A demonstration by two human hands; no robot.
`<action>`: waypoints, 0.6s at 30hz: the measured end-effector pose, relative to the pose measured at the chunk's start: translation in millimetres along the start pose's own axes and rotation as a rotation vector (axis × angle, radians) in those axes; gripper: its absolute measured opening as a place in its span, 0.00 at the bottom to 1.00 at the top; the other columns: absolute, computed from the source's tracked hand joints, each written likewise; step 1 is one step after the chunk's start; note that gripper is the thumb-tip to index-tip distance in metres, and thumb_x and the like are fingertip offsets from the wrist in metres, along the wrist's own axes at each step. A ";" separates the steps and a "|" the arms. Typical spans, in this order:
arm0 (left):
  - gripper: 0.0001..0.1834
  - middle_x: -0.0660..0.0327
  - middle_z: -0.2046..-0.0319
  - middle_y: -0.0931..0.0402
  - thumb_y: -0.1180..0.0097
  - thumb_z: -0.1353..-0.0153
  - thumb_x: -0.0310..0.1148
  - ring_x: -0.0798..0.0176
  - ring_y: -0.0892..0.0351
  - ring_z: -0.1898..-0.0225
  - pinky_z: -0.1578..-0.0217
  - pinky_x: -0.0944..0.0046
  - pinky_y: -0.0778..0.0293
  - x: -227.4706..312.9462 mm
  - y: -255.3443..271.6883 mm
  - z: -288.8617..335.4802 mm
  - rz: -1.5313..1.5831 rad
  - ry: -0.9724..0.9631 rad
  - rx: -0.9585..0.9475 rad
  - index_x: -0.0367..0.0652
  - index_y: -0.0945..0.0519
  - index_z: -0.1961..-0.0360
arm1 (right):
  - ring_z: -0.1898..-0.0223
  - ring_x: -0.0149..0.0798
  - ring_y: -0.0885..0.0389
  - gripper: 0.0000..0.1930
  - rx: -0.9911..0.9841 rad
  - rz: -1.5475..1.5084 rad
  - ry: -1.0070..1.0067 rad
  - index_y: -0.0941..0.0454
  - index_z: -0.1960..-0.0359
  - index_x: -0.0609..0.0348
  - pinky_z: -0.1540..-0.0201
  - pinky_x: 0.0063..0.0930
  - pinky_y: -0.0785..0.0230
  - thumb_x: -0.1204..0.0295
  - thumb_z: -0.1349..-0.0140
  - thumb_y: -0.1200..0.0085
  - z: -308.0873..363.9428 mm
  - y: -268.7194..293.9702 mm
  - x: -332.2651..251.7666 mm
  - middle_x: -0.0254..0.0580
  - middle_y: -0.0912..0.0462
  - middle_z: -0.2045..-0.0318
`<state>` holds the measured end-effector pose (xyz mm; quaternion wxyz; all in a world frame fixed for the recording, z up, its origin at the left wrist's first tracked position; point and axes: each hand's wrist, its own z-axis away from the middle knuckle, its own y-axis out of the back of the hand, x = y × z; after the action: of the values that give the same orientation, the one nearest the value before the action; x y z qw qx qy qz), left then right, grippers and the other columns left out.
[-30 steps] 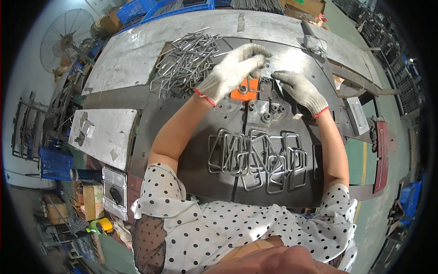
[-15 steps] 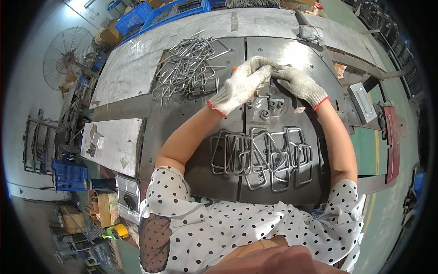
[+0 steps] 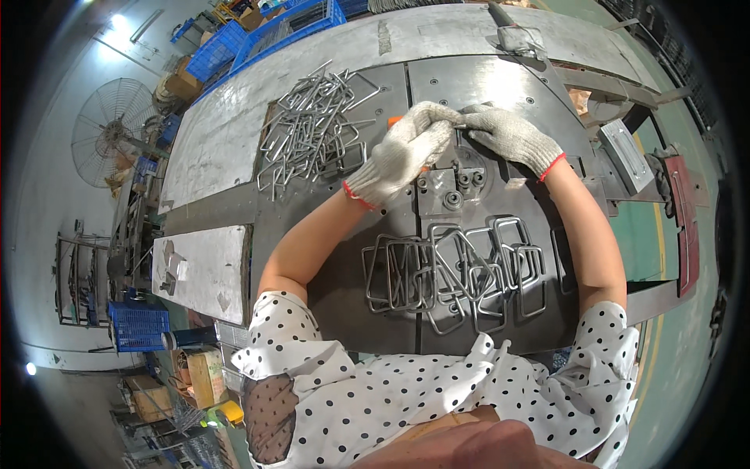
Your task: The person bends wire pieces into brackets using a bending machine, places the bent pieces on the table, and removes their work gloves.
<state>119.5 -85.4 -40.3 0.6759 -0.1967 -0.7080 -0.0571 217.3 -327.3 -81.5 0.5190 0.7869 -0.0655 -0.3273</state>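
Both my hands wear knitted off-white gloves with red cuffs and meet over the far side of a metal bending fixture (image 3: 451,191) bolted to the steel table. My left hand (image 3: 410,148) is closed, its fingers curled together; what they grip is hidden. An orange piece (image 3: 395,122) peeks out behind it. Fingertips of my right hand (image 3: 512,134) pinch together beside the left ones, above the fixture, and any part between them is covered by the gloves. Nearer to me lies a spread of overlapping bent metal wire frames (image 3: 469,273). Left of my left hand rises a tangled heap of similar bent wire pieces (image 3: 316,117).
Pale boards (image 3: 226,148) flank the steel table (image 3: 336,313) at the left and back. Blue crates (image 3: 293,35) stand at the far left. A grey metal box (image 3: 625,160) sits at the right, and a fan (image 3: 113,129) stands beyond the left side.
The whole view has shifted slightly. My left hand has tilted and its fingers have moved a little toward the left; my right hand stays beside it over the fixture.
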 end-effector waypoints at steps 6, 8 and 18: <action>0.10 0.66 0.66 0.27 0.52 0.21 0.24 0.76 0.34 0.71 0.70 0.73 0.35 -3.3 -3.7 2.2 -0.034 -0.039 -0.011 0.35 0.24 0.44 | 0.38 0.55 0.23 0.20 0.018 0.036 0.005 0.19 0.36 0.51 0.33 0.46 0.30 0.71 0.29 0.46 -0.3 0.6 -0.5 0.46 0.18 0.42; 0.10 0.66 0.65 0.27 0.51 0.21 0.25 0.76 0.34 0.70 0.70 0.74 0.35 -2.3 -5.0 3.5 -0.033 -0.062 -0.016 0.35 0.24 0.44 | 0.37 0.54 0.23 0.20 -0.018 -0.013 -0.034 0.19 0.36 0.51 0.32 0.45 0.30 0.71 0.29 0.46 -1.7 2.0 -2.5 0.45 0.18 0.40; 0.11 0.68 0.63 0.26 0.50 0.20 0.27 0.77 0.33 0.69 0.69 0.75 0.33 -3.5 -6.4 2.3 -0.174 -0.101 0.008 0.37 0.23 0.42 | 0.35 0.54 0.23 0.21 -0.043 0.046 -0.046 0.19 0.36 0.53 0.31 0.42 0.30 0.73 0.30 0.46 -1.8 5.4 -6.2 0.46 0.20 0.37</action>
<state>115.1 -91.1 -42.7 0.6327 -0.1344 -0.7557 -0.1027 214.9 -325.6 -73.7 0.5417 0.7661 -0.0883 -0.3346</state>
